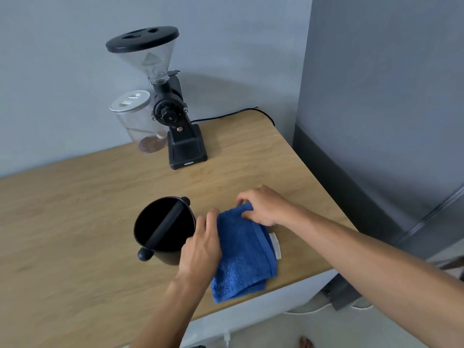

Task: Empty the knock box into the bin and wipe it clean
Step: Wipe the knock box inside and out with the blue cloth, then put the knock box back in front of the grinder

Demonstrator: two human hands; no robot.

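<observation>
A black round knock box (163,229) with a bar across its mouth stands upright on the wooden table (75,217); its inside looks dark, contents cannot be made out. Right beside it lies a folded blue towel (244,254) with a white label. My left hand (200,247) rests on the towel's left edge, fingers pinching the cloth, next to the box's wall. My right hand (261,207) grips the towel's far corner. No bin is in view.
A black coffee grinder (175,116) with a clear hopper stands at the back, a clear lidded jar (140,124) to its left and a black cable (238,113) behind. The table's right edge is close to the towel; a grey wall panel rises at right.
</observation>
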